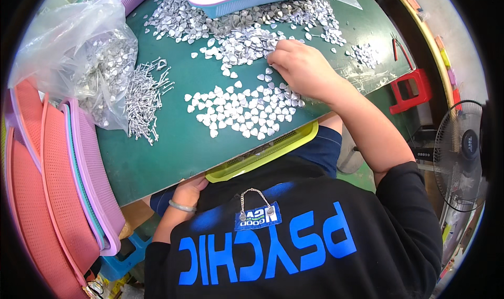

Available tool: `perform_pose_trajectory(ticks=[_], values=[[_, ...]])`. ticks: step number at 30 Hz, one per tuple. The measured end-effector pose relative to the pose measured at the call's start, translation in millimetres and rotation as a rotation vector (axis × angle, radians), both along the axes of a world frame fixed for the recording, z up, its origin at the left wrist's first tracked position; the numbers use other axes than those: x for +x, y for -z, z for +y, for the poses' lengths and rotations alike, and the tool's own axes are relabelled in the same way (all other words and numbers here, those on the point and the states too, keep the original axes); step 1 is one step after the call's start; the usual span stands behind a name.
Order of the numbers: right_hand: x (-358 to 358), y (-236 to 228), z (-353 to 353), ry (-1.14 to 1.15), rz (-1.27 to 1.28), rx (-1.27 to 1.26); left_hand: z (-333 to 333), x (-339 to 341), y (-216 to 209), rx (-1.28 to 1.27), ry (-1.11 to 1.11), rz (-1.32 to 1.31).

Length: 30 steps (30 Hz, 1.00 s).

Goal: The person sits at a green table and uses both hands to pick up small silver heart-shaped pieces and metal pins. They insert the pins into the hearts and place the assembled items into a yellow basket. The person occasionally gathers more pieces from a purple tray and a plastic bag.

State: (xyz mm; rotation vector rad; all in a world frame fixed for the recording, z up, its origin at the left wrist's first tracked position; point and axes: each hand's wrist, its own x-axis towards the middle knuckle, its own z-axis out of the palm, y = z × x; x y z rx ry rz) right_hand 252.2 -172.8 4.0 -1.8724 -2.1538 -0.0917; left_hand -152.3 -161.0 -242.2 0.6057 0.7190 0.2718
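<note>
My right hand (302, 68) reaches over the green table with fingers curled together at the edge of a pile of small silver heart-shaped pieces (247, 47). What the fingertips pinch, if anything, is hidden. Below the hand, a looser group of hearts (241, 112) lies spread in mostly a single layer. My left hand (188, 193) is low at the table's front edge, beside the left end of a yellow-green basket (231, 172). The basket sits under the table edge across my lap, with some dark contents partly showing. Most of the left fingers are out of sight.
At the left, a clear plastic bag (68, 47) of silver pieces lies by a heap of thin metal pins (147, 99). Pink baskets (68, 194) stack beside the table. A blue-sided basket (252, 2) stands at the back. Right: red stool (412, 91), fan (462, 152).
</note>
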Motion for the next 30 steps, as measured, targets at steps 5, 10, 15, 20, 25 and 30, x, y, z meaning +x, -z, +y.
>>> perform_pose_trajectory(ticks=[5, 10, 15, 20, 25, 30], values=[[11.4, -45.6, 22.4, -0.060, 0.103, 0.273, -7.0, -4.2, -17.3, -0.510, -0.212, -0.497], [34.1, -107.4, 68.5, 0.054, 0.211, 0.500, 2.0, 16.7, -32.1, -0.189, -0.216, -0.119], [42.4, -98.0, 66.8, 0.076, 0.248, 0.465, 0.8, 13.9, -28.1, -0.073, -0.267, 0.030], [34.0, -33.5, -5.6, 0.012, 0.267, 0.209, -10.8, 1.2, -16.7, 0.134, -0.198, 0.086], [18.9, 6.5, -57.4, 0.128, 0.440, 0.134, 9.0, 5.6, -46.0, -0.117, -0.172, -0.067], [-6.1, 17.7, -59.5, 0.052, 0.319, 0.084, 13.9, 29.0, -37.9, -0.009, -0.125, -0.027]])
